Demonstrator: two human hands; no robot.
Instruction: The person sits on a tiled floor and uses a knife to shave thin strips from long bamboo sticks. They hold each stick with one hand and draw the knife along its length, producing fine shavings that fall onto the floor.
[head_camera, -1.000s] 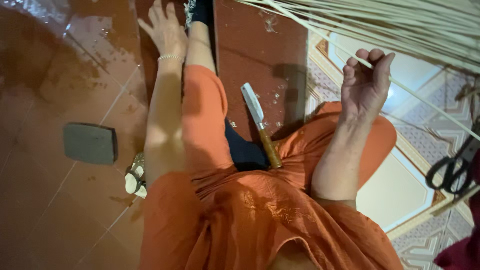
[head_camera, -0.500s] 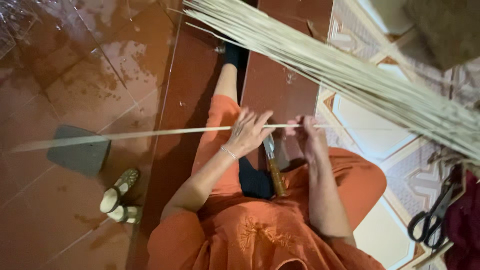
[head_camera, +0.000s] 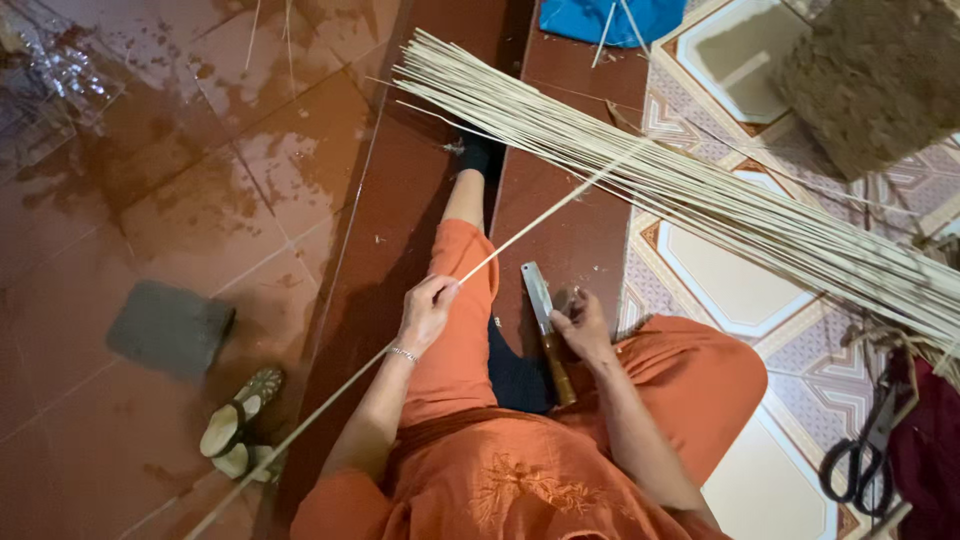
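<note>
The left hand (head_camera: 428, 310) is closed around a long pale strip (head_camera: 540, 215) that slants from the near left floor up to the far bundle of strips (head_camera: 700, 190), while the right hand (head_camera: 583, 325) curls over the knife (head_camera: 545, 325) lying on the floor between the legs (its grip is hard to make out). Half a second ago both hands held the strip level across the lap; now only the left has it, tilted. The strip's near end runs out of view.

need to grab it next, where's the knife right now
In the head view the knife lies on the red floor between the person's legs, blade pointing away, with the right hand touching it, right of the left hand.
</note>
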